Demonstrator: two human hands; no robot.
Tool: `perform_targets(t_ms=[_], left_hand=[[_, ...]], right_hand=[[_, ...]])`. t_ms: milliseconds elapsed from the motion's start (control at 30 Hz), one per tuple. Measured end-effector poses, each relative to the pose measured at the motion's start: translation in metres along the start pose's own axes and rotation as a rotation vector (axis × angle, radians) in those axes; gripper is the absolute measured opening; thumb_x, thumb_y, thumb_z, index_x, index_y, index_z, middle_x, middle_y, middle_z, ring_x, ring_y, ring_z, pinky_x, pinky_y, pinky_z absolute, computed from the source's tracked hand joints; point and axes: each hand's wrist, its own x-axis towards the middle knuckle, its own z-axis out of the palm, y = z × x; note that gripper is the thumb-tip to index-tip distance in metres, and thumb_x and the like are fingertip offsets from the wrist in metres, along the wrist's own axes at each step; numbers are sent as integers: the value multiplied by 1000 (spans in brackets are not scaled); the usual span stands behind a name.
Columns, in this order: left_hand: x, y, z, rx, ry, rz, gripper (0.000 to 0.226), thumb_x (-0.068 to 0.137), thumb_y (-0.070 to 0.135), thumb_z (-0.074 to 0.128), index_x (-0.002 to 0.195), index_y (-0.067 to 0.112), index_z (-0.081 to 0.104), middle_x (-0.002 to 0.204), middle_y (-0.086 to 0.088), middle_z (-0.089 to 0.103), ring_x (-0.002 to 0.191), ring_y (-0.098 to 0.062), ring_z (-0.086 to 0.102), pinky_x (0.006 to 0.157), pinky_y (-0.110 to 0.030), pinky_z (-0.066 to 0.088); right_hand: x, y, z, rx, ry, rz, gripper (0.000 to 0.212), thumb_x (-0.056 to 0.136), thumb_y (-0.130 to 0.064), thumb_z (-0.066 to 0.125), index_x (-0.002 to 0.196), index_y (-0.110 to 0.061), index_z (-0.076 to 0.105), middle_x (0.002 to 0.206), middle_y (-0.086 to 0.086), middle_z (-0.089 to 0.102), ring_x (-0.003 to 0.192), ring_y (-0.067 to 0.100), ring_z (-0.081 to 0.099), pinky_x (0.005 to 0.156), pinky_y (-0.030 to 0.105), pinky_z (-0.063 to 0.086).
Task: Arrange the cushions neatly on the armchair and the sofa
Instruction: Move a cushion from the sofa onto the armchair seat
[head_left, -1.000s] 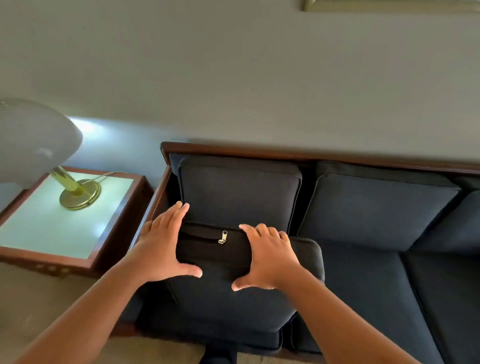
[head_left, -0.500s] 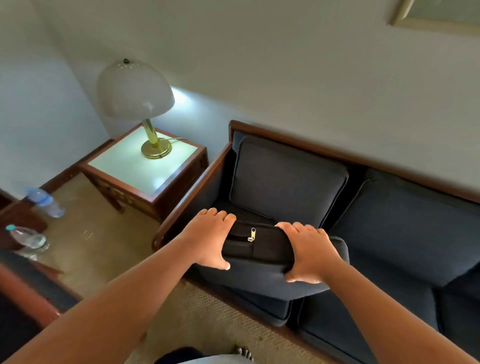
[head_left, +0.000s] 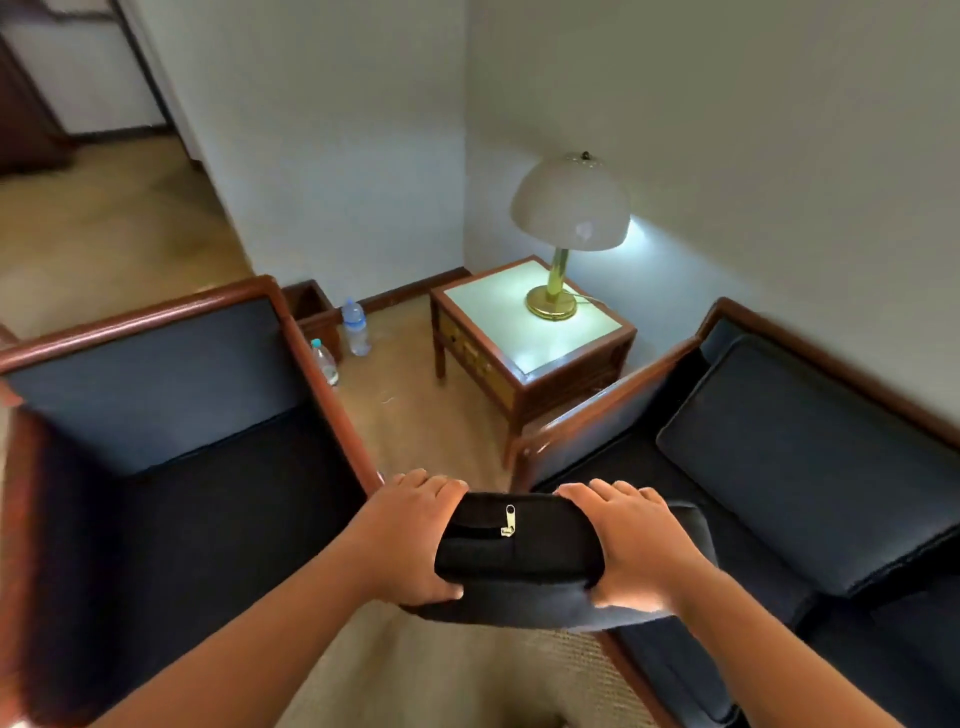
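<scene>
I hold a dark navy cushion (head_left: 519, 556) with a small brass zip pull in the air between the two seats, above the carpet. My left hand (head_left: 410, 535) grips its left end and my right hand (head_left: 639, 545) grips its right end. The armchair (head_left: 156, 415), dark-upholstered with a wooden frame, stands at the left with a bare seat. The sofa (head_left: 753, 519) runs along the right wall, and a back cushion (head_left: 810, 457) leans against its backrest.
A wooden side table (head_left: 530, 338) with a lit brass lamp (head_left: 569, 218) fills the corner between the seats. Two water bottles (head_left: 356, 327) and a wooden bin (head_left: 311, 306) stand on the carpet behind the armchair. A doorway opens at the top left.
Both hands have lifted the cushion off the sofa's left seat and carried it leftward. My view has swung left, bringing the armchair into sight.
</scene>
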Motion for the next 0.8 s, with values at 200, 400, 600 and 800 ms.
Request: perform_targets(t_ms=[200, 400, 600, 800], left_hand=[[-158, -111, -17, 15, 14, -254, 98, 65, 77, 65, 147, 32, 34, 137, 14, 48, 120, -13, 44, 109, -32, 34], [-264, -179, -58, 33, 161, -483, 97, 59, 81, 62, 141, 34, 43, 126, 16, 57, 112, -12, 52, 100, -34, 42], [-309, -229, -115, -69, 519, -660, 99, 54, 75, 74, 139, 36, 43, 124, 13, 57, 111, -15, 51, 97, -36, 38], [-264, -320, -44, -407, 485, -852, 109, 52, 66, 84, 144, 31, 38, 133, 6, 53, 122, -19, 50, 102, -35, 42]], right_hand=[[70, -171, 12, 54, -83, -275, 102, 55, -59, 74, 143, -49, 24, 134, -23, 46, 126, 13, 45, 109, 39, 34], [131, -296, -48, -25, -86, -515, 101, 55, -52, 82, 143, -47, 32, 129, -20, 52, 122, 15, 51, 105, 43, 39], [180, -386, -199, -278, 18, -740, 101, 52, -50, 88, 140, -46, 38, 116, -16, 58, 103, 14, 56, 92, 42, 47], [262, -471, -192, -696, 0, -848, 95, 52, -57, 84, 137, -38, 46, 111, -4, 60, 100, 23, 58, 90, 44, 42]])
